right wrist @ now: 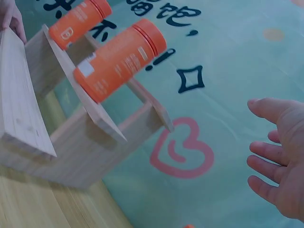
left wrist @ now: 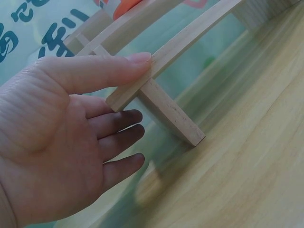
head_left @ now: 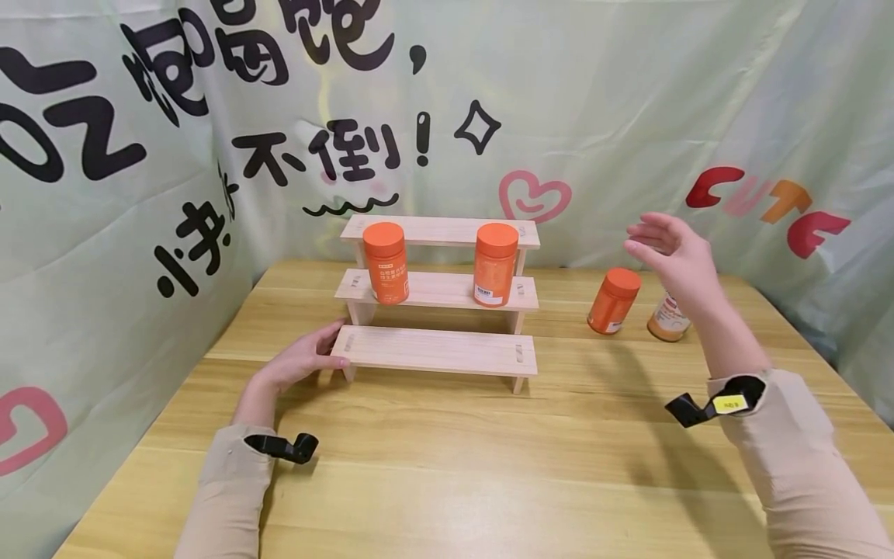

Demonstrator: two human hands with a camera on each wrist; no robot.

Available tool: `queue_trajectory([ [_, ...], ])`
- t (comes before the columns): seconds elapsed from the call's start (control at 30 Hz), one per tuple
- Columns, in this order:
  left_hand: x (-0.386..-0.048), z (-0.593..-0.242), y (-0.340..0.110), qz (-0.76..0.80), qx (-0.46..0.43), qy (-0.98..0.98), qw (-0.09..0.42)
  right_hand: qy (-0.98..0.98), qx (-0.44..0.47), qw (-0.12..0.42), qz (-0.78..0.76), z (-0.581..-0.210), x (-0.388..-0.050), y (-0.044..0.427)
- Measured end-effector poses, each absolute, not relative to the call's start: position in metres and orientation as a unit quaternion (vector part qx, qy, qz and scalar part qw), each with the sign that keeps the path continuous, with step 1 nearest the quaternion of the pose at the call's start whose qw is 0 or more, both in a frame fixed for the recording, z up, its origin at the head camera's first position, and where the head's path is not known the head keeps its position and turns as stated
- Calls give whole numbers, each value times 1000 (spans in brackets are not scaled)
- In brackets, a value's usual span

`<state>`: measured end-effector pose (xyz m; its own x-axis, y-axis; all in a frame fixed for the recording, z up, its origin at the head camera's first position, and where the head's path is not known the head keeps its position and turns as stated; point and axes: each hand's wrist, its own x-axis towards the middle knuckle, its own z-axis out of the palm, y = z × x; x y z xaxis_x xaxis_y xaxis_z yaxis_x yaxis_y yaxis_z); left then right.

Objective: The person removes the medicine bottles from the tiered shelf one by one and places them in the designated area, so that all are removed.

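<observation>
Your left hand (head_left: 307, 357) pinches the left end of the lowest step of a pale wooden stand with three flat steps (head_left: 433, 348). Your thumb lies on top, and your first finger tucks in at the end, partly hidden. The other three fingers reach out loosely beside the front leg. This hold is probably there so the stand does not slide. So the stand is right at your left fingers, touching them.

Your right hand (head_left: 676, 252) is up in the air and holds nothing. Its fingers bend softly, with the thumb apart from them.

Well apart from those fingertips, to their left, a round orange jar with an orange lid (head_left: 494, 272) stands near the right end of the middle step. Another round orange jar with an orange lid (head_left: 391, 276) stands near the left end. They seem spread out to give each one room.

Lower than your right hand, a third round orange jar (head_left: 613, 304) stands on the yellow-brown wooden table (head_left: 447, 450). Near it is a round tan jar with a white label (head_left: 668, 320), partly hidden by your arm.
</observation>
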<state>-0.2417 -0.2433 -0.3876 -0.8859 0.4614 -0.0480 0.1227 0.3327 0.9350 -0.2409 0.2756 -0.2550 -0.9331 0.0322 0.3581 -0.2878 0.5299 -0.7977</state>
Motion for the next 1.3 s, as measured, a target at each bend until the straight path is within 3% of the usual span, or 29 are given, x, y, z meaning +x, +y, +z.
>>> queue_trajectory([
  [0.47, -242, -388, -243, 547, 178, 802, 158, -847, 107, 114, 508, -253, -248, 239],
  [0.83, -242, -388, -245, 555, 187, 795, 162, -860, 183, 32, 476, -253, -261, 199],
  [1.3, -241, -389, -246, 553, 193, 794, 163, -837, 207, 13, 506, -257, -267, 161],
])
